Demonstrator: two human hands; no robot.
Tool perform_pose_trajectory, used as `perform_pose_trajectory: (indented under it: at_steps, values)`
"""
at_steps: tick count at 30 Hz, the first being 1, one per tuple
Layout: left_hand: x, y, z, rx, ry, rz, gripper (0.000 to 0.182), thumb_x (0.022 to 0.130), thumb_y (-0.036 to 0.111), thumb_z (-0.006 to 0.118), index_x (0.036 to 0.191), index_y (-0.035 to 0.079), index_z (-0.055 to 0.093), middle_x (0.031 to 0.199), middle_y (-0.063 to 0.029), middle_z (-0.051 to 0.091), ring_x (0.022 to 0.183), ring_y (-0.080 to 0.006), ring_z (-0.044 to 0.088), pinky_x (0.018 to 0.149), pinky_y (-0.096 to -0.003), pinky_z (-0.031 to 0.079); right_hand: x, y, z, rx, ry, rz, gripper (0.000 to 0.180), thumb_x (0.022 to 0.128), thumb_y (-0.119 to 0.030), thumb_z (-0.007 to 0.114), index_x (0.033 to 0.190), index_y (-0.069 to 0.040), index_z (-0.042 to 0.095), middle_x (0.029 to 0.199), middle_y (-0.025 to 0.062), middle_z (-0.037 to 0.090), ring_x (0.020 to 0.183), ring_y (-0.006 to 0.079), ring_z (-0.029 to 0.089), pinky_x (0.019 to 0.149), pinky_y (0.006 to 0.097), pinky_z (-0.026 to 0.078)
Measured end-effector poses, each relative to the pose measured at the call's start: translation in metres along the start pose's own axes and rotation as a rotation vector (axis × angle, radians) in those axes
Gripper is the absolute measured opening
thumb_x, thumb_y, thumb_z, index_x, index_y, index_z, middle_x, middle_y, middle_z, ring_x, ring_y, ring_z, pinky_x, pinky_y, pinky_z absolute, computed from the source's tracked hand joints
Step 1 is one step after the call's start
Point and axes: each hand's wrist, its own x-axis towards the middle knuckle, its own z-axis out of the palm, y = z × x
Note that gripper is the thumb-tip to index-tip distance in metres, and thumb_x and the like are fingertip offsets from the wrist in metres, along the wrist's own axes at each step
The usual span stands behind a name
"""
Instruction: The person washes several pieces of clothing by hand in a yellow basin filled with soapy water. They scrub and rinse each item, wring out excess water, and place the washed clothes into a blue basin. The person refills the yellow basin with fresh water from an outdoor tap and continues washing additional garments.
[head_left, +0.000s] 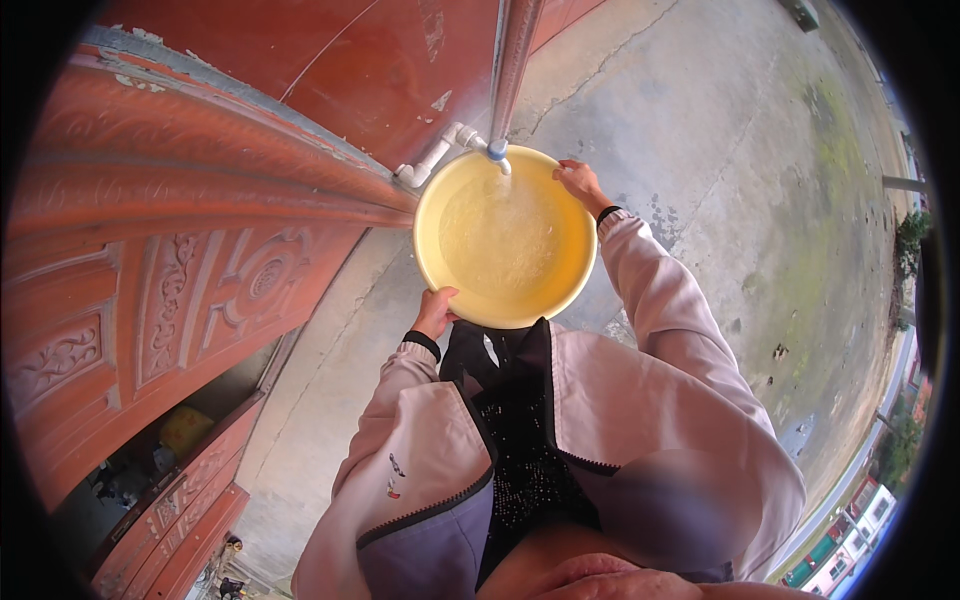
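A round yellow plastic basin (577, 277) is held under a white plastic tap with a blue handle (496, 150). Water (499, 232) runs from the spout into it, and the surface is rippled and bubbly. My left hand (435, 313) grips the near left rim, thumb on top. At the far right rim, my right hand (581, 184) has hold of the basin, its fingers over the edge. The basin's underside is hidden.
White pipe (427, 165) joins the tap beside a red wall panel (390, 75). Carved red doors (187, 300) stand to the left, with a gap between them. Cracked concrete ground (675, 135) stretches right, partly greenish. A dark object (799, 13) lies at the far edge.
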Motion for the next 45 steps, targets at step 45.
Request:
perform_pose_trajectory:
  at_steps: [45]
  values:
    - [-0.001, 0.004, 0.001, 0.009, -0.003, 0.007, 0.043, 0.084, 0.016, 0.058, 0.12, -0.007, 0.055, 0.103, -0.0206, 0.067, 0.088, -0.0355, 0.069, 0.071, -0.0487, 0.059, 0.004, -0.005, 0.0, 0.022, -0.013, 0.014, 0.052, 0.076, -0.029, 0.065, 0.12, -0.002, 0.067, 0.114, 0.0216, 0.069, 0.108, 0.0342, 0.066, 0.096, 0.0374, 0.05]
